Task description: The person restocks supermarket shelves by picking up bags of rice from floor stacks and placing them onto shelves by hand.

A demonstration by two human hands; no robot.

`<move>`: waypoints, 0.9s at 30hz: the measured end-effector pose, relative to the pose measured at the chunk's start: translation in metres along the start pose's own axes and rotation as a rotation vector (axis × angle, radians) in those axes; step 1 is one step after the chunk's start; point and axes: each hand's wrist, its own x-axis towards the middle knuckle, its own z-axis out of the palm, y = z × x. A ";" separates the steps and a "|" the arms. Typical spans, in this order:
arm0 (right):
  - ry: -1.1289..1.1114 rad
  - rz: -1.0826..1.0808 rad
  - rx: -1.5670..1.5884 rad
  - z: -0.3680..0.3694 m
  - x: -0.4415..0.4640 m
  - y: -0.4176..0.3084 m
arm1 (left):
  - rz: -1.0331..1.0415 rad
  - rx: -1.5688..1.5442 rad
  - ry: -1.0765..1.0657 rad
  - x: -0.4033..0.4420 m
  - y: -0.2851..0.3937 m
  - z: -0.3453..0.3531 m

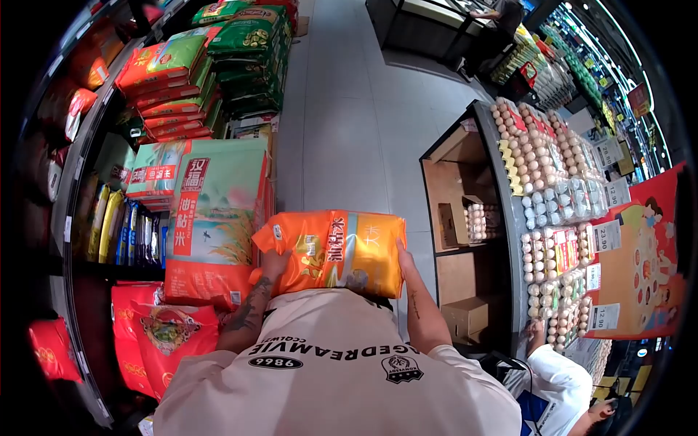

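An orange bag of rice (pixel 349 251) lies crosswise in front of my white shirt, held at both ends. My left hand (pixel 272 264) grips its left end, where the wrapping is crumpled. At the right end, my right hand (pixel 404 259) is pressed against the bag's edge, its fingers partly hidden. Close to my left forearm, a large green and red rice bag (pixel 218 211) lies on the stacked goods. Red packages (pixel 174 330) stand just below it.
Stacked rice bags (pixel 163 80) and green sacks (pixel 249 58) line the left shelf. A grey tiled aisle (pixel 345 123) runs ahead. On the right stands an egg display (pixel 556 218) with open compartments holding cardboard boxes (pixel 465 320). Another person (pixel 560 385) reaches towards the eggs.
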 end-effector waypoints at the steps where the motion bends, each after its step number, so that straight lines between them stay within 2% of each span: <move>1: 0.012 0.018 -0.012 0.017 0.005 -0.017 | 0.000 -0.053 -0.016 0.016 -0.002 -0.005; 3: 0.031 0.047 -0.048 0.040 0.027 -0.047 | -0.005 -0.171 -0.039 0.051 -0.008 -0.005; 5: 0.061 0.055 -0.173 0.062 0.061 -0.072 | -0.101 -0.140 -0.022 0.086 -0.007 -0.011; 8: 0.048 0.024 -0.258 0.100 0.113 -0.115 | -0.168 -0.184 0.050 0.125 0.011 -0.017; 11: 0.040 0.050 -0.537 0.132 0.192 -0.180 | -0.233 -0.134 0.177 0.172 0.055 -0.025; 12: -0.072 0.065 -0.506 0.144 0.192 -0.214 | -0.272 -0.084 0.221 0.181 0.070 -0.035; 15: -0.069 0.078 -0.509 0.167 0.254 -0.268 | -0.259 -0.051 0.256 0.231 0.127 -0.058; 16: -0.078 0.086 -0.464 0.171 0.262 -0.286 | -0.160 -0.050 0.320 0.252 0.137 -0.058; 17: -0.079 0.100 -0.441 0.176 0.273 -0.295 | -0.194 -0.022 0.317 0.265 0.146 -0.058; 19: -0.046 0.111 -0.370 0.169 0.317 -0.309 | -0.220 0.034 0.291 0.295 0.214 -0.075; 20: -0.103 0.103 -0.335 0.166 0.340 -0.318 | -0.175 0.052 0.292 0.319 0.225 -0.071; 23: -0.091 0.075 -0.256 0.176 0.358 -0.366 | -0.073 0.122 0.301 0.387 0.231 -0.067; 24: -0.115 0.112 -0.147 0.177 0.375 -0.371 | -0.049 0.139 0.290 0.410 0.241 -0.065; 27: -0.029 0.107 -0.091 0.181 0.421 -0.386 | -0.016 0.126 0.192 0.483 0.270 -0.066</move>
